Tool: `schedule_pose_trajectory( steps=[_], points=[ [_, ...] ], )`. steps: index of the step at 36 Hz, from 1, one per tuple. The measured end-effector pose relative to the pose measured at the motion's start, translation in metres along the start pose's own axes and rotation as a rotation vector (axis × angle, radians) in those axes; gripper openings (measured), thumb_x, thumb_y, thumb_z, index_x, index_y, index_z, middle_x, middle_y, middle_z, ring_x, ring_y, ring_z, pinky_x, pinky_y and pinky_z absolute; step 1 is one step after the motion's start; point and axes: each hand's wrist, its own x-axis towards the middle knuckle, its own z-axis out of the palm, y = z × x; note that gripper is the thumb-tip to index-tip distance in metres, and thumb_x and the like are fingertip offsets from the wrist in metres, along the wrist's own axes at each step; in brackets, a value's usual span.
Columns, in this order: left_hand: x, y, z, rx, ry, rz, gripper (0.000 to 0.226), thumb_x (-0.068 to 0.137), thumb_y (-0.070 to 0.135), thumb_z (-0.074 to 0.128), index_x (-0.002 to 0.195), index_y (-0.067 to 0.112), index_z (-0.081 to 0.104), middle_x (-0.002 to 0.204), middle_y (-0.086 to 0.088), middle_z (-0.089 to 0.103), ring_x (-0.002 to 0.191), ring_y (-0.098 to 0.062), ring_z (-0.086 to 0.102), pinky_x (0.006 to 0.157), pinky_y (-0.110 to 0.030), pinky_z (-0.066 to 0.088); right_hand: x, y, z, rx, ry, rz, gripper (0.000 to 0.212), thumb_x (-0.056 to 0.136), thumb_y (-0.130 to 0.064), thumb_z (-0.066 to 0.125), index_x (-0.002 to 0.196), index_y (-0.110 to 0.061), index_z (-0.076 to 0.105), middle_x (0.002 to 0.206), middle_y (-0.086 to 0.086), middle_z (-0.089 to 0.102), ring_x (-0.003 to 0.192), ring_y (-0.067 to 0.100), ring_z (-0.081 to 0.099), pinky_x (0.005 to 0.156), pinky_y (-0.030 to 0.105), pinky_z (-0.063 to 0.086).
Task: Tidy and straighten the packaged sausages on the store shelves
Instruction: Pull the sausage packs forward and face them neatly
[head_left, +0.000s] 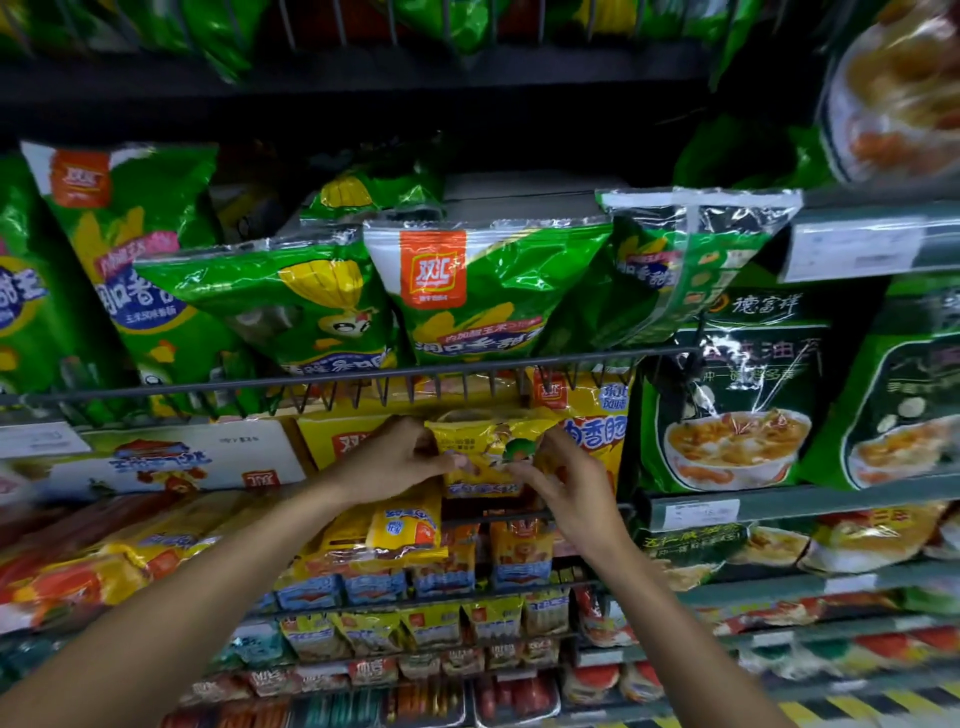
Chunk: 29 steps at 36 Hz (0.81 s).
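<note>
This is a shop, in the packaged food aisle. Tiered shelves with a wire rail (363, 376) carry many green sausage bags (483, 296) and yellow packs (587, 421), and price labels (852, 249) sit on the shelf edges (779, 506).

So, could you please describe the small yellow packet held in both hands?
The small yellow packet is glossy, crinkled plastic with a green patch and blue lettering low down. It is held roughly upright before the yellow sausage bags, just under the wire rail. The left hand pinches its left edge, and the right hand its right.
</note>
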Motion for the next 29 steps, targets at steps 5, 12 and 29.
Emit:
schedule_pose_trajectory(
  steps=[5,12,29],
  points=[
    [-0.007,-0.007,0.002,-0.052,0.009,-0.034,0.014,0.094,0.039,0.068,0.086,0.037,0.079,0.082,0.023,0.073,0.082,0.003,0.068,0.076,-0.027,0.054,-0.017,-0.019,-0.007,0.097,0.019,0.083,0.027,0.087,-0.045,0.068,0.088,-0.032,0.045,0.077,-0.008,0.056,0.072,0.008,0.054,0.064,0.020,0.035],
    [-0.008,0.009,0.002,-0.065,-0.005,0.098,0.021,0.092,0.027,0.072,0.112,0.032,0.073,0.115,0.025,0.070,0.109,0.012,0.061,0.093,-0.012,0.048,-0.037,-0.021,-0.010,0.368,0.002,0.191,0.053,0.075,-0.030,0.086,0.123,-0.019,0.066,0.114,-0.011,0.074,0.111,0.016,0.069,0.091,0.036,0.058],
    [-0.075,0.058,0.069,-0.306,0.274,0.115,0.020,0.089,0.030,0.072,0.106,0.039,0.073,0.106,0.016,0.073,0.101,-0.008,0.069,0.082,-0.021,0.054,-0.089,-0.033,-0.036,0.923,0.646,0.505,0.099,0.055,-0.052,0.096,0.126,0.000,0.051,0.129,0.021,0.064,0.120,0.037,0.063,0.107,0.056,0.046]
  ],
)
